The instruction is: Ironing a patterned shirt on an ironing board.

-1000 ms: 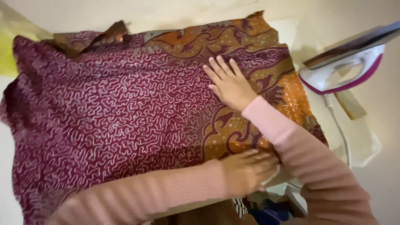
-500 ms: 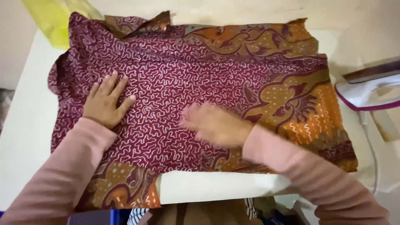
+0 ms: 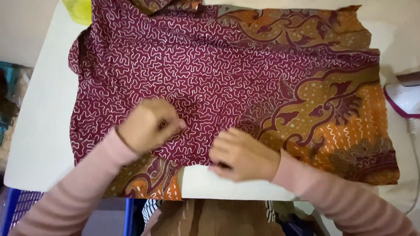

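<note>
White board (image 3: 39, 131) is covered by a patterned maroon cloth (image 3: 210, 78). At its near edge, the left hand (image 3: 146, 126) is curled, pinching a fold; the right hand (image 3: 243, 154) is clenched on the hem. Bare board is left at the left; an iron (image 3: 404, 98) is seen far right.

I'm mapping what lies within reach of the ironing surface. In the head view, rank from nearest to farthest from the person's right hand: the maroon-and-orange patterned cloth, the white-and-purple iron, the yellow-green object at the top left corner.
1. Maroon-and-orange patterned cloth: under the right hand, at its near edge.
2. White-and-purple iron: far right edge.
3. Yellow-green object: top left corner, beyond the left hand.
</note>
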